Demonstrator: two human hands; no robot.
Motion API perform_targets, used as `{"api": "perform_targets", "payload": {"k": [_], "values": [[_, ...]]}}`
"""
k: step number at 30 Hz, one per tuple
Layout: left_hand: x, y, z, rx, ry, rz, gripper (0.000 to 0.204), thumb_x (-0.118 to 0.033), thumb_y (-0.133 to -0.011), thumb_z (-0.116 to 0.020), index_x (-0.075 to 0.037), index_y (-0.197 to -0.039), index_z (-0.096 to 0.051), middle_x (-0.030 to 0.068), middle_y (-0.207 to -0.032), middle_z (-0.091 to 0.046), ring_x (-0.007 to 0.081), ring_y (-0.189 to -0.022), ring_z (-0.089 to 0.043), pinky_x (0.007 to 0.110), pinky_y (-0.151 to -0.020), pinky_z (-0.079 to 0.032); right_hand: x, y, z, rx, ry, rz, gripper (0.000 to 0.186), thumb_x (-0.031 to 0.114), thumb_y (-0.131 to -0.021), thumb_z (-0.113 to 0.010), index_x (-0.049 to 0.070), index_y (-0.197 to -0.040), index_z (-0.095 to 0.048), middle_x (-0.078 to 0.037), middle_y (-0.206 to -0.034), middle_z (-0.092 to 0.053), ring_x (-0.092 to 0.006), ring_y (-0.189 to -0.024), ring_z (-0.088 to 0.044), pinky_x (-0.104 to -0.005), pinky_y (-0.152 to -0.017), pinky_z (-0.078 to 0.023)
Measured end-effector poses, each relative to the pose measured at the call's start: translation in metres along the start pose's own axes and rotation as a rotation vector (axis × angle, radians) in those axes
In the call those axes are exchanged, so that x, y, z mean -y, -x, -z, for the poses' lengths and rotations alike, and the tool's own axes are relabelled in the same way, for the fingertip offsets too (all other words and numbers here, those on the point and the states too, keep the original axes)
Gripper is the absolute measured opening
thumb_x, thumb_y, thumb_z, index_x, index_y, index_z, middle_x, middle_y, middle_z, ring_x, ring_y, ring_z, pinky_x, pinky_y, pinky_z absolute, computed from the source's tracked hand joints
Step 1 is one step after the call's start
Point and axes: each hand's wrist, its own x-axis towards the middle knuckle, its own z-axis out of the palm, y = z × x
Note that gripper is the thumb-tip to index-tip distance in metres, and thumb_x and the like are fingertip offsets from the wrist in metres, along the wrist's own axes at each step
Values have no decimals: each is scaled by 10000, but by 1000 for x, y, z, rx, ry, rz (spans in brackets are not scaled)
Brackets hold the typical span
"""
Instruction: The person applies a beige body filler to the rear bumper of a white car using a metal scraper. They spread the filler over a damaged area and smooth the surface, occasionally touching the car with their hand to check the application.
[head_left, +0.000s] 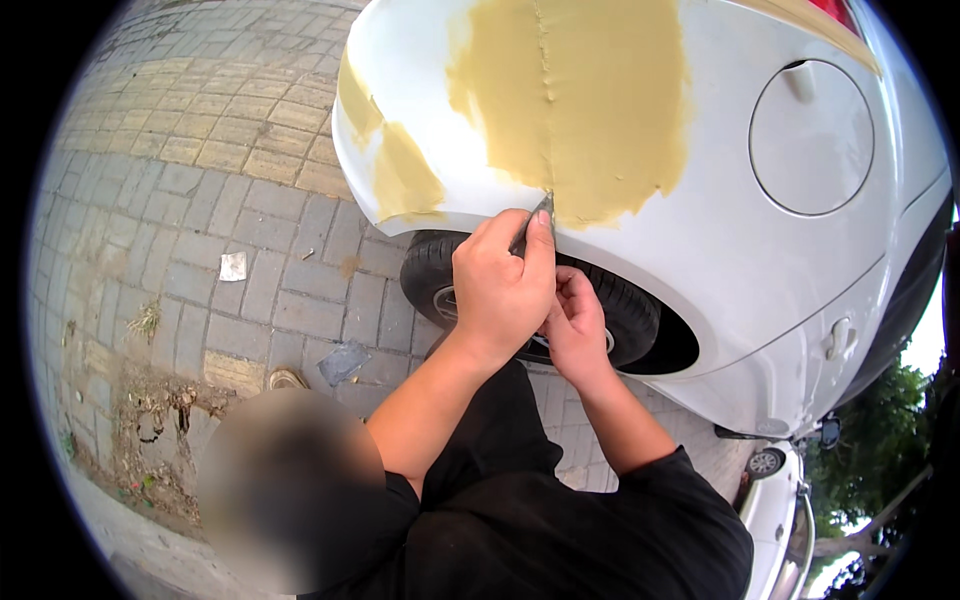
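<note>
My left hand (500,280) grips a dark, thin-bladed tool (530,224), its tip at the lower part of a raised line in the tan filler (610,100) spread over a white car's rear body panel (660,250). My right hand (580,315) is just below and to the right, fingers curled, partly behind my left hand; what it holds, if anything, is hidden. A second, smaller tan patch (405,175) lies to the left. The tire (430,272) sits behind my hands under the wheel arch, and a round fuel flap (810,135) is at the upper right.
Grey and yellow paving (200,250) extends left, with a pale scrap (233,266), a grey plastic piece (343,362) and a broken dirt patch (150,440). Another white car (778,520) and trees (850,400) are at lower right. A blurred round area covers the lower left.
</note>
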Motion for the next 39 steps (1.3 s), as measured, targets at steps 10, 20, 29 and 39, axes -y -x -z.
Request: {"api": "perform_targets", "payload": {"k": [10, 20, 29, 39], "values": [[-13, 3, -5, -32, -127, -59, 176, -99, -987, -632, 55, -915, -678, 189, -741, -659, 373, -638, -633, 447, -570, -496, -15, -9, 8, 53, -296, -54, 246, 210, -1081, -615, 39, -1242, -541, 1, -826, -650, -54, -621, -563, -207, -523, -423], [-18, -6, -6, -38, -156, -120, 152, -64, -982, -650, 69, -914, -680, 201, -736, -661, 354, -637, -631, 416, -589, -493, -22, -13, 5, 115, -515, -22, 205, 114, -1046, -589, 37, -1233, -625, -44, -1102, -696, -116, -940, -667, -271, -812, -561], [-18, -12, -5, -34, -168, -166, 120, -37, -960, -661, 49, -877, -660, 173, -732, -647, 340, -624, -617, 413, -567, -490, -23, -18, -7, 103, -581, -30, 230, 89, -1029, -661, 10, -1238, -606, -81, -1110, -716, -117, -948, -695, -257, -824, -575], [-16, -18, -3, -36, -145, -161, 114, -25, -923, -671, 19, -827, -627, 146, -710, -615, 338, -610, -597, 429, -546, -482, -14, -19, -19, 89, -607, -8, 186, 67, -1025, -652, 16, -1196, -598, -81, -1092, -709, -127, -940, -691, -267, -827, -574]]}}
